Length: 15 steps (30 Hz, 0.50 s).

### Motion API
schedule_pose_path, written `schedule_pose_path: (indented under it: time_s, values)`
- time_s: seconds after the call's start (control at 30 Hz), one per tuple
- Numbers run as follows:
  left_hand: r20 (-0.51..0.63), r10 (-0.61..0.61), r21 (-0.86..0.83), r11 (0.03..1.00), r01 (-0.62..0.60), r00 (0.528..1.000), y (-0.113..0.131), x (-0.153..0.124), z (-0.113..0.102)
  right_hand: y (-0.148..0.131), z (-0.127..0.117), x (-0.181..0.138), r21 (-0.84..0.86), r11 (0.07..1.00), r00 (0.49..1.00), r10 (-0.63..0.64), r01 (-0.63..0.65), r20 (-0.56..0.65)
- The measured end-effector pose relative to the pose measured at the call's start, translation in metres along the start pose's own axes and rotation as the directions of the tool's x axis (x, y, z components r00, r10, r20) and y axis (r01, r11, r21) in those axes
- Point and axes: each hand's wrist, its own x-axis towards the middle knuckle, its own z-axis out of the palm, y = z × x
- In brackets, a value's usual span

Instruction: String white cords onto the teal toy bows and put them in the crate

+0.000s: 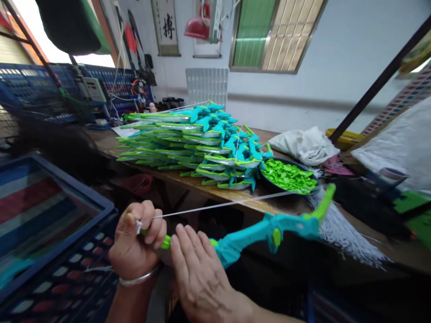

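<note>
Left hand [136, 242], one, silver bangle [138, 279] at the wrist: fingers curled tight around the green end of a toy bow [247, 235], blue and green, held in front of the table [267, 208]. Right hand [204, 276], one: fingers straight, side by side, laid over the bow; whether its thumb grips underneath, I cannot tell. White string [222, 205], one, stretched taut from the left hand. Beyond, on the table: stacked bows [168, 143]; just beside them, a dark bowl [313, 192] of green pieces [286, 175].
</note>
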Motion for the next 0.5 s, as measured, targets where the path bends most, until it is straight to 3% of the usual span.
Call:
schedule_pose_path:
  time_s: [0.1, 0.17, 0.23, 0.33, 0.4, 0.47, 0.5]
  values:
    - [-0.06, 0.151, -0.048, 0.987, -0.154, 0.987, -0.006, 0.013, 0.018, 0.03, -0.001, 0.023, -0.109, 0.993, 0.989, -0.027, 0.043, 0.145]
    - [-0.053, 0.213, 0.024, 0.977, -0.212, 0.976, -0.012, 0.016, 0.025, 0.06, -0.001, 0.041, -0.089, 0.993, 0.978, -0.059, 0.078, 0.201]
    - [-0.016, 0.196, 0.166, 0.967, -0.191, 0.98, -0.013, 0.016, 0.022, 0.099, 0.002, 0.059, -0.032, 0.996, 0.976, -0.074, 0.082, 0.207]
    - [0.04, 0.077, 0.412, 0.907, -0.087, 0.996, -0.002, 0.009, -0.006, 0.167, 0.008, 0.082, 0.084, 0.989, 0.973, -0.134, 0.12, 0.188]
    - [0.037, 0.048, 0.59, 0.805, -0.061, 0.998, 0.019, -0.001, -0.037, 0.211, 0.01, 0.092, 0.181, 0.973, 0.971, -0.175, 0.145, 0.16]
    - [0.024, 0.115, 0.786, 0.612, -0.09, 0.993, 0.053, -0.015, -0.067, 0.242, 0.013, 0.101, 0.296, 0.947, 0.982, -0.163, 0.128, 0.096]
    - [0.02, 0.167, 0.878, 0.469, -0.097, 0.986, 0.074, -0.022, -0.078, 0.251, 0.017, 0.107, 0.36, 0.928, 0.992, -0.119, 0.096, 0.044]
